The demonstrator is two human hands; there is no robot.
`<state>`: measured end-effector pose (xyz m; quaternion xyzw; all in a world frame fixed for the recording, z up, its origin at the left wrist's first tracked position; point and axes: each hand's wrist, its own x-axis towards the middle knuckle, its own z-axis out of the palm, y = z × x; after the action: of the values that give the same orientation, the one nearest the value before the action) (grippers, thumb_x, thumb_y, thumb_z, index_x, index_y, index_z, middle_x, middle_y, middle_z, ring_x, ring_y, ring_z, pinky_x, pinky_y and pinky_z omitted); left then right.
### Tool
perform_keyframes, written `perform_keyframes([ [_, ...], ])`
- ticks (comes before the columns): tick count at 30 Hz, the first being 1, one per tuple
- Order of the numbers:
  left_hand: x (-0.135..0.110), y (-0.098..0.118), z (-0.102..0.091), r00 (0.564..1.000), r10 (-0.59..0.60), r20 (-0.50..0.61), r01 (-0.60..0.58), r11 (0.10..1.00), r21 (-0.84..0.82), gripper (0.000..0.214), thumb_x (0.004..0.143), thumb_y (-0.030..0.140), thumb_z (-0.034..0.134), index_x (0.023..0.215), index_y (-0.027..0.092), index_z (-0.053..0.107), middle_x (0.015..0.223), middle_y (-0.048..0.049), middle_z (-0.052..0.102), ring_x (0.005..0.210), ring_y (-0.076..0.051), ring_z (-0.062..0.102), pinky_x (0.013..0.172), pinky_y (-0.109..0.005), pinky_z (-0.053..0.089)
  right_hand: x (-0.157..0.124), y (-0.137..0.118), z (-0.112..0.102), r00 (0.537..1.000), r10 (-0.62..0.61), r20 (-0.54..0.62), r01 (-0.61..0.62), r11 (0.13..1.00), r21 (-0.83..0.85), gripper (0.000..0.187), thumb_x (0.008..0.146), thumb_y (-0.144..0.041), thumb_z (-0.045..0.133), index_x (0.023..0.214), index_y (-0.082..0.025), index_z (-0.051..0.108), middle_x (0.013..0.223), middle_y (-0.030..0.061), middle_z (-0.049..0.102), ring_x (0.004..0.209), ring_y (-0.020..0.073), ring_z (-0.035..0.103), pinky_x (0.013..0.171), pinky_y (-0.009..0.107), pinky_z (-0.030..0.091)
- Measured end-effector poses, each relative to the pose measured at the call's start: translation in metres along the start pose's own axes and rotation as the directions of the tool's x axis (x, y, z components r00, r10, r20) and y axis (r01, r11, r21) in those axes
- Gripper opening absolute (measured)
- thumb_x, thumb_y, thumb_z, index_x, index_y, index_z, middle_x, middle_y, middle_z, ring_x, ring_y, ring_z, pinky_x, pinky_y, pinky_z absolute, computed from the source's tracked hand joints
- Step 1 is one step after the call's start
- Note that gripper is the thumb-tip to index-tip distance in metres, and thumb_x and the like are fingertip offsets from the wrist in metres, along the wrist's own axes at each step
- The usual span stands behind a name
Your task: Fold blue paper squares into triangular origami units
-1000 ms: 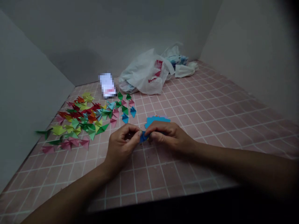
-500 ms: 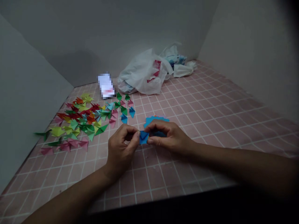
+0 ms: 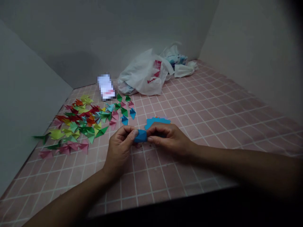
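Observation:
Both hands meet over the pink gridded mat (image 3: 201,119), pinching one small blue paper piece (image 3: 140,136) between them. My left hand (image 3: 120,148) grips its left end with thumb and forefinger, fingers curled. My right hand (image 3: 167,138) pinches its right end. Just behind my right hand lies a small stack of blue paper sheets (image 3: 157,121), partly hidden by the fingers.
A spread of several folded paper triangles (image 3: 82,123) in red, green, yellow, pink and blue lies at the left. A white plastic bag (image 3: 144,74) and crumpled wrappers (image 3: 180,64) sit at the back. A small blurred white packet (image 3: 105,86) lies beside them. Grey walls enclose three sides.
The blue piece has turned between my fingers and now shows a broader folded face; both hands stay together in nearly the same spot. The camera view shifted slightly.

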<state>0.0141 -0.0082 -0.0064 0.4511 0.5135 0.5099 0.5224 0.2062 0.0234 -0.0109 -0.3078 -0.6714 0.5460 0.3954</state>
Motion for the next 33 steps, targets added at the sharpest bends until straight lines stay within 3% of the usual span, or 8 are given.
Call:
perform_keyframes([
  [6, 0.000, 0.001, 0.002, 0.993, 0.117, -0.029, -0.113, 0.987, 0.118, 0.009, 0.086, 0.026, 0.070, 0.080, 0.020, 0.067, 0.068, 0.0027, 0.057, 0.054, -0.009, 0.048, 0.048, -0.020, 0.039, -0.001, -0.002, 0.002, 0.999, -0.025, -0.042, 0.025, 1.000, -0.010, 0.007, 0.082, -0.018, 0.070, 0.081, -0.019, 0.063, 0.076, -0.0019, 0.060, 0.072, 0.0136, 0.056, 0.070, 0.028, 0.046],
  [9, -0.001, 0.002, 0.004, 0.973, 0.230, -0.024, -0.221, 0.957, 0.188, 0.007, 0.088, 0.023, 0.067, 0.081, 0.020, 0.065, 0.068, 0.0025, 0.058, 0.054, -0.009, 0.048, 0.047, -0.021, 0.039, -0.001, -0.001, 0.001, 0.998, -0.056, -0.031, 0.055, 0.997, -0.057, 0.005, 0.083, -0.016, 0.068, 0.082, -0.019, 0.064, 0.077, -0.0015, 0.062, 0.073, 0.0139, 0.057, 0.072, 0.029, 0.048],
  [13, -0.006, 0.006, 0.004, 0.897, 0.441, 0.043, -0.424, 0.825, 0.374, 0.007, 0.089, 0.019, 0.065, 0.083, 0.021, 0.065, 0.072, 0.0016, 0.060, 0.060, -0.011, 0.052, 0.054, -0.024, 0.043, -0.002, 0.001, 0.000, 0.994, -0.111, -0.020, 0.107, 0.985, -0.133, 0.005, 0.086, -0.017, 0.068, 0.081, -0.020, 0.066, 0.079, -0.0003, 0.065, 0.075, 0.0145, 0.060, 0.072, 0.029, 0.048],
  [16, -0.008, 0.007, 0.003, 0.839, 0.535, 0.098, -0.510, 0.713, 0.481, 0.008, 0.092, 0.017, 0.062, 0.084, 0.021, 0.064, 0.074, 0.0013, 0.059, 0.064, -0.011, 0.054, 0.059, -0.025, 0.045, -0.002, 0.003, -0.001, 0.989, -0.145, -0.023, 0.139, 0.978, -0.154, 0.006, 0.087, -0.016, 0.068, 0.082, -0.019, 0.067, 0.080, 0.0000, 0.066, 0.076, 0.0142, 0.062, 0.072, 0.028, 0.049],
  [26, -0.008, 0.009, 0.004, 0.748, 0.645, 0.160, -0.600, 0.552, 0.579, 0.010, 0.093, 0.011, 0.060, 0.087, 0.019, 0.062, 0.075, 0.0014, 0.059, 0.064, -0.010, 0.056, 0.059, -0.023, 0.046, -0.007, -0.003, 0.003, 0.978, -0.189, -0.088, 0.174, 0.972, -0.157, 0.009, 0.088, -0.016, 0.066, 0.094, -0.021, 0.063, 0.084, -0.0005, 0.066, 0.077, 0.0139, 0.063, 0.072, 0.028, 0.051],
  [30, -0.009, 0.011, 0.005, 0.701, 0.681, 0.212, -0.634, 0.458, 0.623, 0.013, 0.091, 0.007, 0.061, 0.085, 0.019, 0.061, 0.073, 0.0016, 0.058, 0.063, -0.011, 0.054, 0.059, -0.024, 0.045, -0.007, -0.003, 0.003, 0.960, -0.278, -0.042, 0.264, 0.943, -0.204, 0.010, 0.090, -0.014, 0.066, 0.096, -0.021, 0.064, 0.087, 0.0003, 0.068, 0.079, 0.0137, 0.064, 0.072, 0.027, 0.052],
  [33, -0.009, 0.011, 0.004, 0.688, 0.685, 0.239, -0.651, 0.439, 0.619, 0.014, 0.090, 0.006, 0.061, 0.085, 0.019, 0.060, 0.073, 0.0016, 0.057, 0.063, -0.011, 0.054, 0.058, -0.024, 0.044, -0.006, -0.001, 0.002, 0.950, -0.313, -0.006, 0.302, 0.921, -0.247, 0.010, 0.092, -0.012, 0.065, 0.096, -0.021, 0.064, 0.090, 0.0014, 0.069, 0.080, 0.0141, 0.065, 0.073, 0.028, 0.053],
])
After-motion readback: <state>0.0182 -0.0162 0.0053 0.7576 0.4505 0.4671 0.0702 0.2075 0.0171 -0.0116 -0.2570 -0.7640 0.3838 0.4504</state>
